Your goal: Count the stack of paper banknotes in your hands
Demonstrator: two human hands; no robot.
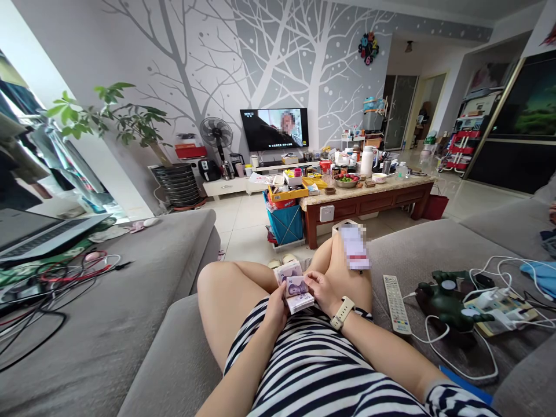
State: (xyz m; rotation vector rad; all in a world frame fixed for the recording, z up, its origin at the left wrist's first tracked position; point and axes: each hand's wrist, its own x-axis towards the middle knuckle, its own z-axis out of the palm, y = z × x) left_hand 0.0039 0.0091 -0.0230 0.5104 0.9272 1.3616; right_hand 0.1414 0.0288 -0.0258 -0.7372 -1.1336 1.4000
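I sit on a grey sofa (130, 324) with my legs crossed. A stack of purple banknotes (294, 288) rests in my lap. My left hand (276, 302) grips the stack from the left side, fingers curled round it. My right hand (320, 288), with a beige watch on its wrist, pinches the stack's right edge. A blurred rectangular object (354, 246) lies on my right knee, just past the right hand.
A white remote (396, 302), a dark green toy (447, 301) and white cables (486, 347) lie on the sofa to my right. A laptop (39, 229) and tangled cords (47, 284) sit at the left. A cluttered coffee table (369, 200) and a television (274, 128) stand ahead.
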